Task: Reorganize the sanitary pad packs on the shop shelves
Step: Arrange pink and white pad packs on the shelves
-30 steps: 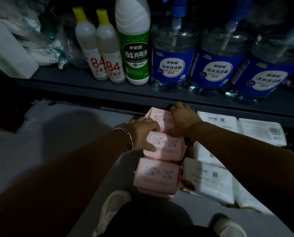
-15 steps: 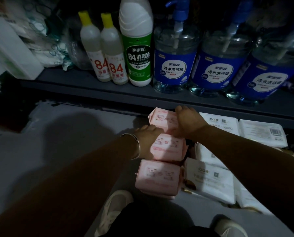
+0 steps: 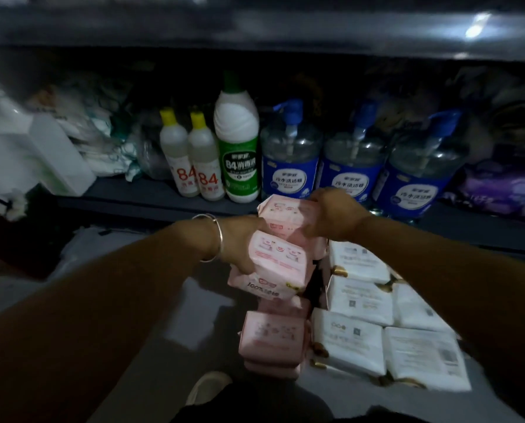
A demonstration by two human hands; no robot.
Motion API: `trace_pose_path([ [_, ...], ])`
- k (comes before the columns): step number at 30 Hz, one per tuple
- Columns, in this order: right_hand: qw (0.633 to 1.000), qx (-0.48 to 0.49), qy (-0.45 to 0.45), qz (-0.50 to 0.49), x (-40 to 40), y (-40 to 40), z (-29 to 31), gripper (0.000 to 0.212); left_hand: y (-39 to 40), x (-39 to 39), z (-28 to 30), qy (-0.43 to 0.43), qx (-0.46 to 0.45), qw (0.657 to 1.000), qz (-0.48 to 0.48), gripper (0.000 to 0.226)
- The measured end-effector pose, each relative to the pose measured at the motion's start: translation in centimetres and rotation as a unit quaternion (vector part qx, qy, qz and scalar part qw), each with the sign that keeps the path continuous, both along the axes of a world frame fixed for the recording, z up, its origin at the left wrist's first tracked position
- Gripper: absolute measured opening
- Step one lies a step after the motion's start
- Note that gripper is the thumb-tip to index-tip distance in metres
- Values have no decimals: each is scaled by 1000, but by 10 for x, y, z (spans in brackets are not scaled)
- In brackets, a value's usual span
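- A bunch of pink pad packs (image 3: 278,239) is held up between both hands, above the low shelf floor (image 3: 194,319) and in front of the bottle shelf; one pack at the bottom of the bunch tilts, its printed side facing the camera.
- The left hand (image 3: 240,239) presses against the bunch's left side, fingers wrapped onto the packs — a silver bangle (image 3: 215,236) sits on that wrist.
- The right hand (image 3: 331,213) grips the top pack from the right, fingers curled over its edge.
- More pink packs (image 3: 273,337) lie stacked below the lifted bunch, nearer the camera.
- White pad packs (image 3: 377,331) lie in rows just right of the pink stack.
- On the shelf behind stand two small yellow-capped bottles (image 3: 191,160), a tall green-labelled white bottle (image 3: 240,148) and three blue-labelled pump jugs (image 3: 353,166) — side by side.
- A shoe tip (image 3: 206,386) shows at the bottom edge.
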State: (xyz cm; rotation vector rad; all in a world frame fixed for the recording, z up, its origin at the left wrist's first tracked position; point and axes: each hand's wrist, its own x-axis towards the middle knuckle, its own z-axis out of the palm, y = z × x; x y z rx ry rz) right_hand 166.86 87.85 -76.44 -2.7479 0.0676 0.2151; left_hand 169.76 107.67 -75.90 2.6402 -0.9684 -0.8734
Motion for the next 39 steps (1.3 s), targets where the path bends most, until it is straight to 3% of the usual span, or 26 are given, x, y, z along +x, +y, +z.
trace_pose_path([
  [5, 998, 13, -59, -18, -11, -14, 91, 50, 6, -2, 78, 7, -52, 998, 32, 56],
  [10, 991, 58, -112, -42, -32, -22, 178, 40, 3, -10, 159, -50, -84, 995, 16, 57],
  [14, 983, 50, -167, -55, -41, -29, 233, 27, -1, -10, 214, -48, -116, 992, 23, 56],
  [16, 978, 67, -188, -67, -40, -37, 253, 31, -8, -6, 236, -55, -119, 991, 23, 57],
  [20, 962, 122, -224, -96, -36, -59, 282, 36, -28, 6, 271, -61, -142, 988, 26, 58],
  [27, 945, 133, -268, -129, -23, -90, 313, 32, -56, 33, 308, -33, -216, 975, 36, 48],
  [35, 947, 94, -267, -151, 69, -89, 306, 36, -49, 113, 316, -84, -243, 963, 84, 47],
  [39, 944, 81, -276, -161, 113, -93, 305, 28, -56, 158, 317, -96, -262, 955, 106, 49],
])
